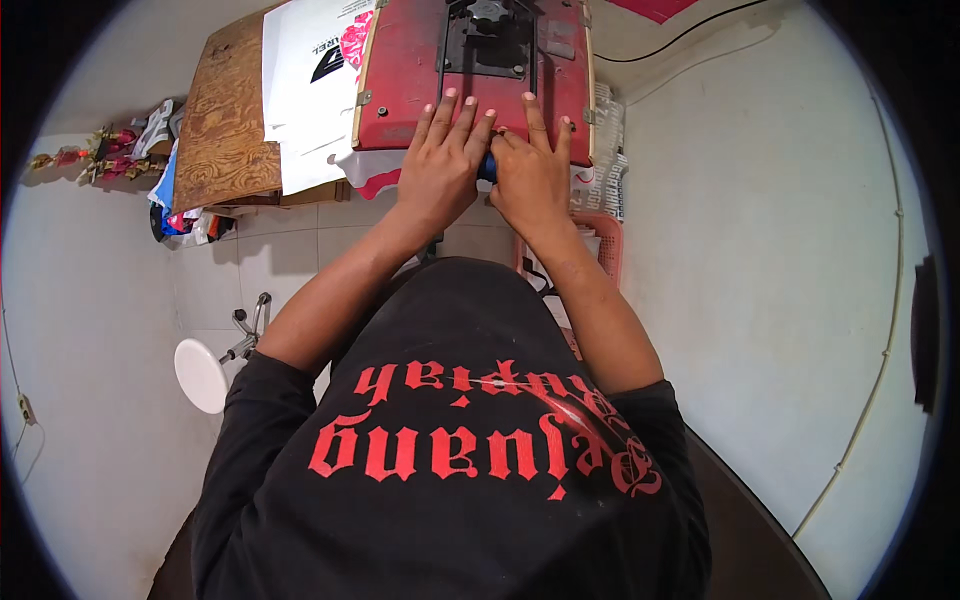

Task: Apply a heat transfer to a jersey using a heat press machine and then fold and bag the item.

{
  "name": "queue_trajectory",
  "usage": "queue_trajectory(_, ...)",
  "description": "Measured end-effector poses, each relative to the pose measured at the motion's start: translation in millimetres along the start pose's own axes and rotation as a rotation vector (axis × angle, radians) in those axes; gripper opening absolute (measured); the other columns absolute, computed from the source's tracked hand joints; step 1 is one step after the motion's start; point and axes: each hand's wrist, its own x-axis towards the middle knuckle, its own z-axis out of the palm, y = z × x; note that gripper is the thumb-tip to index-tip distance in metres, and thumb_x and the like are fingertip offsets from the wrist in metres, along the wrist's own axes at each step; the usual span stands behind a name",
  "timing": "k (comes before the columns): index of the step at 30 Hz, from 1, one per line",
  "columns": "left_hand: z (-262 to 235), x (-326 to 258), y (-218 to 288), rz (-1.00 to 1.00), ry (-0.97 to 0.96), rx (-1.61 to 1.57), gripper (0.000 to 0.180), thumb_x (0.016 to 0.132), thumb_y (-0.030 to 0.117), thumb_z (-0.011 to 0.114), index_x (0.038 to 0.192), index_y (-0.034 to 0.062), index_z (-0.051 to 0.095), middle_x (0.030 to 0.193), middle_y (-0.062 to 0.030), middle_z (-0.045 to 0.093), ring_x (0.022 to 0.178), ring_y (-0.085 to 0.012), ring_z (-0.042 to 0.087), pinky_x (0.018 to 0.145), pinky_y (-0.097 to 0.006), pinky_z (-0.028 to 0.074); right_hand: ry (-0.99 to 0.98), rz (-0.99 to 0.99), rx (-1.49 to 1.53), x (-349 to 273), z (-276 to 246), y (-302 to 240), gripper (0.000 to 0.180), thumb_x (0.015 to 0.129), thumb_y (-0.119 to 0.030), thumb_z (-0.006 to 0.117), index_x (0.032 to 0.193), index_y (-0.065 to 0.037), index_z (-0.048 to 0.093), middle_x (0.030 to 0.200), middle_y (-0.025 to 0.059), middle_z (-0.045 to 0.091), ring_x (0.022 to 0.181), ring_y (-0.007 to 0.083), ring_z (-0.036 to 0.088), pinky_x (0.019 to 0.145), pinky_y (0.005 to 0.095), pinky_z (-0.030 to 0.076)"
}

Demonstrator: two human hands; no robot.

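A heat press with a worn red cover point(405, 70) stands in front of me at the top of the view. My left hand point(440, 160) lies over its front edge, fingers stretched out and apart on the red cover. Beside it, my right hand point(533, 180) has some fingers curled at a blue handle grip point(487, 168) and others extended on the cover. Only a small piece of the grip shows between the hands; the palms hide the rest. White fabric with a pink print point(372, 178) sticks out under the front edge of the press.
White printed sheets point(300, 150) lie on a plywood board point(222, 115) left of the press. A clothes pile point(180, 215) sits beyond it. At right are printed plastic bags point(608, 150) and a pink basket point(612, 245). A white round stool point(200, 376) stands lower left.
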Motion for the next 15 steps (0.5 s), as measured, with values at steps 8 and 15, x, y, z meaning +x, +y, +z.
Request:
queue_trajectory(8, -26, 0, 6, -0.05, -0.189, -0.035, 0.089, 0.076, 0.01, 0.071, 0.159, 0.0117, 0.038, 0.166, -0.0249, 0.027, 0.157, -0.0455, 0.015, 0.125, -0.061, 0.011, 0.09, -0.046, -0.043, -13, 0, -4, 0.057, 0.075, -0.012, 0.076, 0.129, -0.005, 0.063, 0.144, 0.0181, 0.056, 0.149, 0.0362, 0.037, 0.12, 0.0685, 0.019)
queue_trajectory(15, 3, -8, -1, 0.036, 0.096, 0.139, 0.067, 0.084, 0.006, 0.06, 0.15, 0.0139, 0.053, 0.153, -0.0081, 0.054, 0.154, -0.0371, 0.033, 0.124, -0.063, 0.011, -0.277, -0.108, -0.078, 19, -14, 2, 0.01, 0.074, -0.015, 0.076, 0.082, -0.01, 0.08, 0.079, 0.0111, 0.075, 0.095, 0.028, 0.071, 0.119, 0.0611, 0.029)
